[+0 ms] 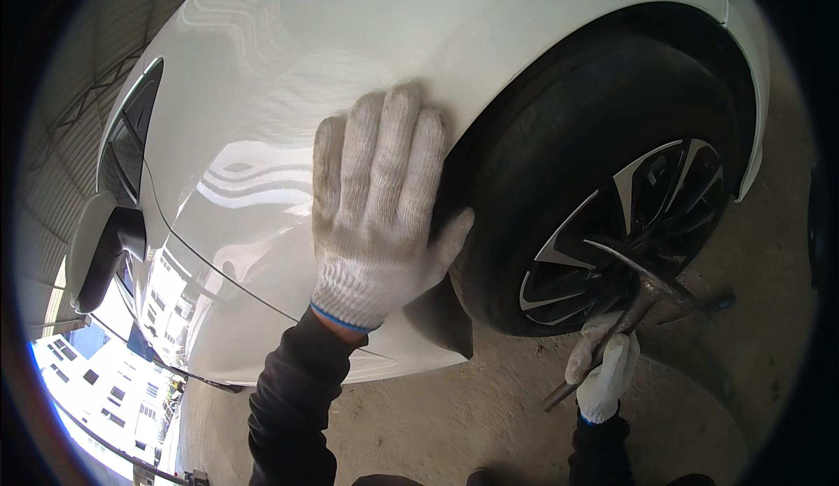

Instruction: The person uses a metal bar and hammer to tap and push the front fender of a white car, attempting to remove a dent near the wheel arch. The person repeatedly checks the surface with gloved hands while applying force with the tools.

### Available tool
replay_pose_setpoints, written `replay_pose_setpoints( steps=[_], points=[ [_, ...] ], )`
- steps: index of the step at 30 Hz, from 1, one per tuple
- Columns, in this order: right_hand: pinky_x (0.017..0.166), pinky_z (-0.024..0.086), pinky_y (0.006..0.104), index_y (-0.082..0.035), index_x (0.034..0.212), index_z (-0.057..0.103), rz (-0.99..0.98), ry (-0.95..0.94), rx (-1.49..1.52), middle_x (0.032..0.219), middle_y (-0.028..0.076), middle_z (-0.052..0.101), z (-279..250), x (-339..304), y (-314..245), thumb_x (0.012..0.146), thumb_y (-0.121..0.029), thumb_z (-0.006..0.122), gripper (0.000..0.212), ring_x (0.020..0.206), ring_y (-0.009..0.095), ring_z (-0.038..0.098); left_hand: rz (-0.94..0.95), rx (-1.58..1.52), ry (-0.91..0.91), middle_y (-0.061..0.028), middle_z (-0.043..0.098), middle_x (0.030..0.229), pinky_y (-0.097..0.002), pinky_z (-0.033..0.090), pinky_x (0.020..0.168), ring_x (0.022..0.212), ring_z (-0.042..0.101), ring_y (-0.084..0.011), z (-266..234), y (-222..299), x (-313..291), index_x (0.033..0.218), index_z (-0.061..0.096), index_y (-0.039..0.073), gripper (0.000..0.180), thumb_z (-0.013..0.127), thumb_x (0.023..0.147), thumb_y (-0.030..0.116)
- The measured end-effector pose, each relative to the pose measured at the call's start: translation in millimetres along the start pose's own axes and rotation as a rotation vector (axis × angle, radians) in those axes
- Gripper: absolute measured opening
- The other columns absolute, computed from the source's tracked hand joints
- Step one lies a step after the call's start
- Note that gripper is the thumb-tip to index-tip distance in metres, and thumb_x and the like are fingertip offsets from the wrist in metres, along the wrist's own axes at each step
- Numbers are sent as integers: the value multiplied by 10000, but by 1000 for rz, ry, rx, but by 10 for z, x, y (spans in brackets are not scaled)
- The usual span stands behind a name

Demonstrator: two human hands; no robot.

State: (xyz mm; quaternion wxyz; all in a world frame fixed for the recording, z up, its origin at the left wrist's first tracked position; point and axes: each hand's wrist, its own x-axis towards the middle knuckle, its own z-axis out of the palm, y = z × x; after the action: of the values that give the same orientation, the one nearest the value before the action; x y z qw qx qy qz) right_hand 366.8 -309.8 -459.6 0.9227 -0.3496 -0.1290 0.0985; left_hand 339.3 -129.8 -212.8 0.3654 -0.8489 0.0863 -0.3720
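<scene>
L hand flat, fingers spread on white fender by arch edge, bracing; R hand fisted round cross wrench at wheel hub for leverage

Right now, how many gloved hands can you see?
2. The left hand lies flat on the white car fender; the right hand grips a cross wrench at the wheel.

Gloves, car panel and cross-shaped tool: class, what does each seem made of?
Gloves: white knitted fabric, probably cotton; ribbed weave shows. Car panel: glossy white painted bodywork, likely metal; it mirrors buildings. Cross-shaped tool: dull grey metal, apparently steel, held in the right hand.
</scene>
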Motion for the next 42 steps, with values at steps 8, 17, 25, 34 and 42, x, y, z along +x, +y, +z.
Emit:
replay_pose_setpoints(
  steps=[8,17,25,34,42],
  points=[
    [377,390,225,4,1096,602,-158,148,-210,570,-2,497,207,80,-70,1067,-313,452,352,392,90,386,335,33,156,-243,431,1528,-558,319,1186,1421,415,-415,136,33,1136,1529,401,54,871,722,852,499],
    [367,368,196,-8,1159,601,179,-116,248,535,-7,502,406,-34,-110,1057,-352,523,367,403,59,446,253,104,102,-299,426,1498,-611,278,1183,1429,381,-470,33,-369,97,1503,388,-45,878,587,920,580],
    [359,346,236,-59,1213,597,378,57,815,506,6,521,709,-145,-21,1077,-434,450,425,385,77,450,200,216,100,-345,397,1495,-671,325,1137,1412,369,-530,25,-436,-365,1536,320,-41,960,590,892,617],
    [378,383,229,-15,1298,487,510,-237,757,522,3,495,1330,-154,-293,1076,-248,491,322,397,80,444,136,243,46,-344,372,1503,-684,334,1117,1388,373,-556,-90,-307,-350,1559,290,-2,950,666,853,510],
    [415,407,214,-9,1153,498,440,-178,631,673,27,517,1751,-160,-144,1054,-255,530,268,489,74,505,98,213,33,-337,358,1509,-683,311,1135,1391,352,-567,-61,-216,-314,1555,292,-2,979,732,740,314]
  ],
)
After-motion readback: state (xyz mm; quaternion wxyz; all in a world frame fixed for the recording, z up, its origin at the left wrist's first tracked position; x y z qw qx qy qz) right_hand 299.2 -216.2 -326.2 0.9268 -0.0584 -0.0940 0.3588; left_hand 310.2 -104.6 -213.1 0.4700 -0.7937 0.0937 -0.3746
